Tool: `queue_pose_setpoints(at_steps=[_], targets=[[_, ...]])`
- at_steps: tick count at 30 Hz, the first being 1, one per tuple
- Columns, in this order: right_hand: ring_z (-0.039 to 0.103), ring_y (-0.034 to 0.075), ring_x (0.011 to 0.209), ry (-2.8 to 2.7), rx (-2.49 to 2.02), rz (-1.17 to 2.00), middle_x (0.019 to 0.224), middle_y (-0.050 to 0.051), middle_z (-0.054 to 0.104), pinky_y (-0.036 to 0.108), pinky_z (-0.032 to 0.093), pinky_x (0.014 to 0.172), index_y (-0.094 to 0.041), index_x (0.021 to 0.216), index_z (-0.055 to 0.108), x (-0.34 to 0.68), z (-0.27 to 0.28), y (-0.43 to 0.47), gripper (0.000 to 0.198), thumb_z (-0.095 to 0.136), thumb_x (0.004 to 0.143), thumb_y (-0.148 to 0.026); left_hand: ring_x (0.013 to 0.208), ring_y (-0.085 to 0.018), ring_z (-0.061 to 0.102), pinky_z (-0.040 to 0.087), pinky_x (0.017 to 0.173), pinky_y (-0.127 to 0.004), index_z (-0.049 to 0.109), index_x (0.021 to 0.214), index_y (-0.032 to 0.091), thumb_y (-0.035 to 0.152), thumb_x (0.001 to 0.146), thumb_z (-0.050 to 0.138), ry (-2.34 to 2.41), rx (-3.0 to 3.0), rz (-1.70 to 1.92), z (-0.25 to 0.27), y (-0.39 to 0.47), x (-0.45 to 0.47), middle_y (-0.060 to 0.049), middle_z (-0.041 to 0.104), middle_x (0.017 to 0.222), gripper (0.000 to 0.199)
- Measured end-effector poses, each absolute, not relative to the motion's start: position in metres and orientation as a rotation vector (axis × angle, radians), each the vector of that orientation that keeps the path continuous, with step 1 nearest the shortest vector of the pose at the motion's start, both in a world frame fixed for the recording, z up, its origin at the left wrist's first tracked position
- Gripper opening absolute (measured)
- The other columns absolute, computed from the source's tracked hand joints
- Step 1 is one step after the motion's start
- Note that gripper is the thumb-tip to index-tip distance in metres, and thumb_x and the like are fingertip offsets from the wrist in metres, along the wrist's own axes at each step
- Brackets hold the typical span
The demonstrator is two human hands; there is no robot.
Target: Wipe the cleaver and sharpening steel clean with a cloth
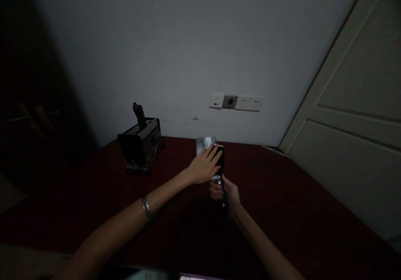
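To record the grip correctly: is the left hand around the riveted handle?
No: the right hand grips the handle, while the left hand is farther forward.

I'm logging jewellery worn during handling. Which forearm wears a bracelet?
The left forearm: a silver bracelet circles it, behind the left hand. The right forearm, behind the right hand gripping the black handle, shows none.

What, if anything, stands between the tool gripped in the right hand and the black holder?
The left hand, laid at the far part of the tool, is on the side toward the black holder. No other object shows between, though the picture is dark.
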State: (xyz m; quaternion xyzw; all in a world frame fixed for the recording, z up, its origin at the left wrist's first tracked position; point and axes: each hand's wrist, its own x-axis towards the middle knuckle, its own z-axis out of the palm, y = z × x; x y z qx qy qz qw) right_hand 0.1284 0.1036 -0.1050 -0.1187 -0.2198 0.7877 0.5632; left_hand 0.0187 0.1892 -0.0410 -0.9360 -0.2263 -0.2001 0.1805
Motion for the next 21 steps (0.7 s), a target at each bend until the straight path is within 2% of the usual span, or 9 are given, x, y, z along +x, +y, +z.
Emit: queue_pose_setpoints(at_steps=[4,9,15,21], targets=[[0.018,0.002,0.039,-0.496,-0.288,1.815,0.051,-0.008,0.028,0.011,0.02,0.034,-0.013,0.067,0.048,0.127,-0.101,0.1,0.026,0.049,0.082,-0.033,0.135,-0.024,0.004,0.016,0.107,-0.039,0.022,0.138,0.013,0.041,0.091,0.025,-0.647,-2.678,-0.573,-0.036,0.188,0.025,-0.01,0.012,0.148,0.055],[0.018,0.003,0.039,-0.518,-0.288,1.852,0.052,-0.007,0.028,0.011,0.022,0.034,-0.012,0.072,0.049,0.119,-0.096,0.101,0.025,0.043,0.085,-0.033,0.135,-0.025,0.005,0.016,0.108,-0.04,0.022,0.138,0.009,0.04,0.091,0.027,-0.839,-2.647,-0.659,-0.023,0.211,0.022,-0.013,0.014,0.147,0.057],[0.019,0.004,0.04,-0.524,-0.321,1.767,0.052,-0.006,0.029,0.012,0.024,0.035,-0.015,0.061,0.043,0.125,-0.099,0.105,0.03,0.04,0.086,-0.031,0.135,-0.025,0.004,0.018,0.107,-0.039,0.022,0.138,0.015,0.041,0.09,0.031,-0.652,-2.841,-0.51,-0.034,0.188,0.02,-0.009,0.009,0.148,0.056],[0.018,0.003,0.039,-0.512,-0.329,1.829,0.052,-0.007,0.028,0.011,0.022,0.034,-0.013,0.071,0.048,0.12,-0.103,0.104,0.027,0.042,0.086,-0.034,0.135,-0.027,0.006,0.018,0.106,-0.043,0.024,0.138,0.016,0.044,0.087,0.037,-0.824,-2.891,-0.502,-0.03,0.212,0.024,-0.011,0.008,0.148,0.059]])
